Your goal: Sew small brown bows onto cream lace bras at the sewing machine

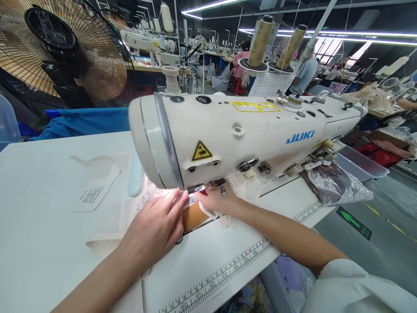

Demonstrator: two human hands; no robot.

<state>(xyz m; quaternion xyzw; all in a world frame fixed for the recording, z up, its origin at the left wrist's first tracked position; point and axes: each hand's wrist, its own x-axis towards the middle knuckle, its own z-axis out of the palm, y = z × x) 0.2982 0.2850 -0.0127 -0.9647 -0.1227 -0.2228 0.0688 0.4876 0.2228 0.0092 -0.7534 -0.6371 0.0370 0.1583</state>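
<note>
A white JUKI sewing machine [260, 130] stretches across the middle, its needle area low at its left end. My left hand [156, 221] is just left of the presser foot, fingers together and pressing on pale pink lace-edged fabric [145, 198]. On the other side, my right hand [216, 200] reaches under the machine head with its fingers closed on the fabric's edge; the machine partly hides the fingertips. Between the hands shows a tan plate [194, 216] on the machine bed. More pale fabric [107, 241] trails under my left wrist.
A printed paper label or template [93, 195] lies on the white table [39, 217]. Right of the machine sit a plastic-bagged bundle [335, 182] and a clear bin [361, 163]. A large fan [55, 48] stands at back left. Thread cones [261, 41] rise behind; co-workers [304, 74] are farther back.
</note>
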